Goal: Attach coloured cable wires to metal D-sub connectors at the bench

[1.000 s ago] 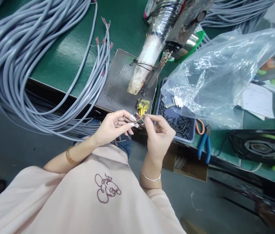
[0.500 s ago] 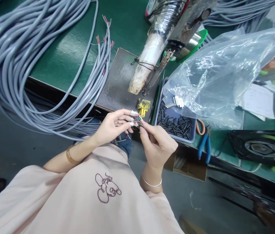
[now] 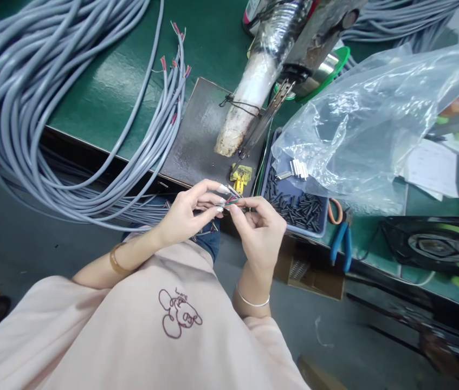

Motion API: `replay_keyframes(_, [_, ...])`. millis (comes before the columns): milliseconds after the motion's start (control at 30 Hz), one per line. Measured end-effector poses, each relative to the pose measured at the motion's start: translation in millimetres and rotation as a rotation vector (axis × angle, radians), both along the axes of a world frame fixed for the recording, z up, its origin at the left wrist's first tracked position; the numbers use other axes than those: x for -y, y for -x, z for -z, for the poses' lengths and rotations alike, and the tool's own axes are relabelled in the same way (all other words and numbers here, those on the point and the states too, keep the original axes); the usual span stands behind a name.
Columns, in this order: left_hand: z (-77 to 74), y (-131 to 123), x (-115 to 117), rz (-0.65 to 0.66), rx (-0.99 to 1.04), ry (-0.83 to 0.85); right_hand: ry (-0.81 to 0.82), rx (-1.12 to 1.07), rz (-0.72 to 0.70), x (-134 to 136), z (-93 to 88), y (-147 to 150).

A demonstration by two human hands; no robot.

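Note:
My left hand (image 3: pixel 191 211) pinches a small bunch of coloured wires (image 3: pixel 231 201), red and green among them, in front of the dark plate's edge. White coverings sit on some of its fingertips. From the other side my right hand (image 3: pixel 259 225) closes thumb and forefinger on the same wires. A small metal piece shows just above the fingertips, too small to name surely. Just beyond the hands, a yellow clip-like holder (image 3: pixel 238 181) sits on the dark plate (image 3: pixel 196 130) below a soldering-iron-like tool (image 3: pixel 267 119).
Grey cable coils (image 3: pixel 50 97) with stripped ends lie at left. A blue tray (image 3: pixel 318 233) holds black sleeves and a metal connector, partly under a plastic bag (image 3: pixel 355 130). Blue-handled pliers (image 3: pixel 341 244) and a black fan (image 3: pixel 436 246) lie at right. A cardboard box (image 3: pixel 318 279) stands below.
My right hand has shifted slightly left and up, its fingers now level with the wires. The wires lie flatter between the hands. My left hand stays almost in place.

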State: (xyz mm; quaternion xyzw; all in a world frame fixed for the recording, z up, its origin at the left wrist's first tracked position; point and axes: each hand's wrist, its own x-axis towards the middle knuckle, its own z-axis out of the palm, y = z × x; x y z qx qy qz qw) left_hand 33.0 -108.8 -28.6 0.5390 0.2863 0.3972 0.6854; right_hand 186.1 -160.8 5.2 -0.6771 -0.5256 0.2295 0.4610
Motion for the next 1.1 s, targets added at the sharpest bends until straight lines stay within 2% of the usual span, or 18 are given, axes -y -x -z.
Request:
replay_keyframes(167, [2.4,-2,5,-0.094,-0.112,-0.254,-0.06,0.079,0.006,0,-1.3,5])
replay_keyframes(300, [2.6,-4,8,-0.112,-0.137,-0.303,-0.048,0.08,0.014,2,0.8,3])
replay_keyframes(400, [2.9,-5,9,-0.134,-0.122,-0.252,-0.028,0.091,0.002,4,2.8,2])
replay_keyframes(500, [2.8,-4,8,-0.135,-0.081,-0.177,-0.151,0.229,-0.046,7,4.8,3])
replay_keyframes(633, [1.7,1,1,-0.032,-0.014,-0.036,-0.393,0.557,-0.235,12,9.3,8])
replay_keyframes(733, [0.6,5,-6,0.055,0.04,0.064,-0.452,0.696,-0.318,14,12.4,11])
replay_keyframes(967, [-3.8,5,-10,0.108,0.114,0.166,-0.478,0.68,-0.254,17,13.1,6])
replay_keyframes(1100, [-7.1,4,-6,0.149,0.098,0.236,-0.445,0.513,-0.149,17,10.2,7])
